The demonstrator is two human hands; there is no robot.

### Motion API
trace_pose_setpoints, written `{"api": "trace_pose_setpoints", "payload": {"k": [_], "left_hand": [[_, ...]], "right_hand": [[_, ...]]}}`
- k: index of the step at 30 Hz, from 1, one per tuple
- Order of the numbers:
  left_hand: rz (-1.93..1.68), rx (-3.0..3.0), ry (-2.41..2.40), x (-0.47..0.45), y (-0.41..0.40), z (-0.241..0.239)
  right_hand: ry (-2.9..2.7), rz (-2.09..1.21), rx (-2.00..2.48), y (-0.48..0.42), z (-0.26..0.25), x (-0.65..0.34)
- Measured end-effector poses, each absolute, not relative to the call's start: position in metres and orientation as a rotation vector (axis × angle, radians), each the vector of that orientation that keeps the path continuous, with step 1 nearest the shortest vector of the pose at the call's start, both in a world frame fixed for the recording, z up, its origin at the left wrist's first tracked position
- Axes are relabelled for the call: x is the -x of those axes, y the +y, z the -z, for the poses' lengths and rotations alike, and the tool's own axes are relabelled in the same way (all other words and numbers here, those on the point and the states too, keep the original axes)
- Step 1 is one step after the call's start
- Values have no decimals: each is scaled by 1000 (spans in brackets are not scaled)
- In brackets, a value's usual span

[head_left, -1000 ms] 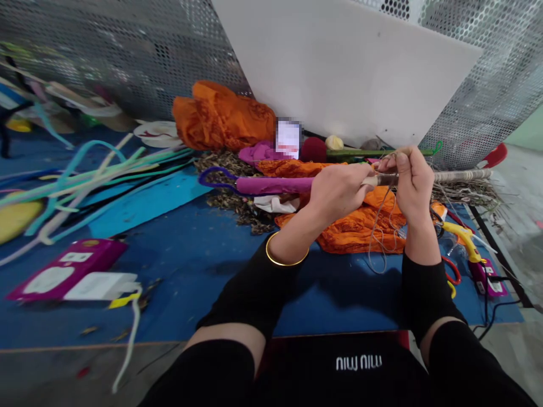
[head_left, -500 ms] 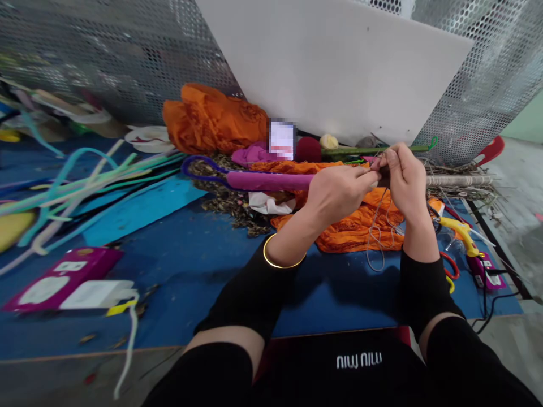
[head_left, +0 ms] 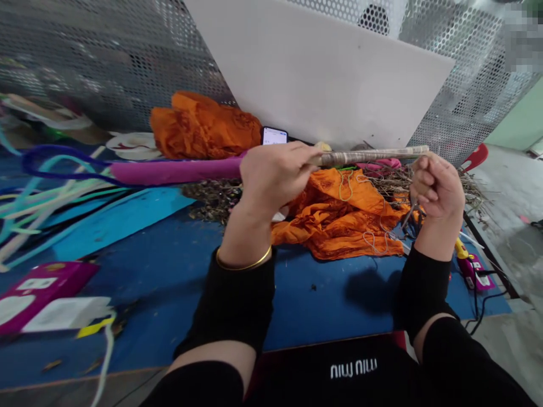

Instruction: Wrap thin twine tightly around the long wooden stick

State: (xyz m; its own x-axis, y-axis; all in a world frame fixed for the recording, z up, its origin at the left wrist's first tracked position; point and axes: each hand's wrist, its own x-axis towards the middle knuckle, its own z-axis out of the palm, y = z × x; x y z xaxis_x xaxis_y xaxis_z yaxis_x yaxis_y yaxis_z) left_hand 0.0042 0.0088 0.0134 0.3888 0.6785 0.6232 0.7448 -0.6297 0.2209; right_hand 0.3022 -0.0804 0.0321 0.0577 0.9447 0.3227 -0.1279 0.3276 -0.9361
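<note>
My left hand [head_left: 274,175] is closed around the middle of a long stick and holds it level above the blue mat [head_left: 169,254]. Left of that grip the stick is wrapped in magenta [head_left: 178,169] and ends in a dark blue loop [head_left: 51,164]. Right of the grip it is bound in pale twine [head_left: 369,156]. My right hand [head_left: 436,189] is a fist off the stick's right end, lower than it and not touching it. Something thin and grey pokes out beneath that fist; I cannot make it out. Loose thread [head_left: 373,237] lies on the crumpled orange cloth [head_left: 339,215] below.
A white board [head_left: 322,73] leans on the perforated metal wall, with a phone [head_left: 274,135] and a second orange cloth [head_left: 203,124] at its foot. Dried twigs [head_left: 212,198], coloured strips [head_left: 42,198], magenta packets [head_left: 38,282] and a yellow glue gun [head_left: 460,249] lie on the mat.
The stick has risen and shifted left in my left hand. My right hand has come off the stick and dropped down to the right, closed in a fist.
</note>
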Motion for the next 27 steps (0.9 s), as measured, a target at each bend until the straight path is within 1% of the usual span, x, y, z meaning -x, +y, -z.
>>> {"api": "trace_pose_setpoints", "payload": {"k": [2, 5, 9, 12, 15, 19, 20, 21, 24, 27], "left_hand": [[1023, 2565, -1333, 8, 9, -17], [1059, 2640, -1334, 22, 11, -17], [1146, 2854, -1311, 34, 16, -13], [1382, 3048, -1335, 34, 18, -12], [1726, 3006, -1304, 24, 17, -12], [1914, 2936, -1236, -2, 12, -12], [1941, 2933, -1220, -10, 11, -11], [1952, 2949, -1194, -17, 9, -10], [2101, 2996, -1120, -34, 5, -8], [2177, 2980, -1135, -39, 4, -7]], "right_hand": [[-1077, -906, 865, -81, -33, -317], [-882, -641, 885, -77, -28, -339], [-792, -392, 1018, -61, -10, -365], [-777, -128, 1304, -44, 6, -376], [-818, 83, 1558, -33, 14, -372], [-1074, 333, 1694, -32, 7, -334], [-1202, 326, 1645, -32, 5, -319], [-1336, 245, 1523, -32, 4, -302], [-1600, -157, 1119, -32, 9, -253], [-1733, -479, 990, -34, 17, -222]]}}
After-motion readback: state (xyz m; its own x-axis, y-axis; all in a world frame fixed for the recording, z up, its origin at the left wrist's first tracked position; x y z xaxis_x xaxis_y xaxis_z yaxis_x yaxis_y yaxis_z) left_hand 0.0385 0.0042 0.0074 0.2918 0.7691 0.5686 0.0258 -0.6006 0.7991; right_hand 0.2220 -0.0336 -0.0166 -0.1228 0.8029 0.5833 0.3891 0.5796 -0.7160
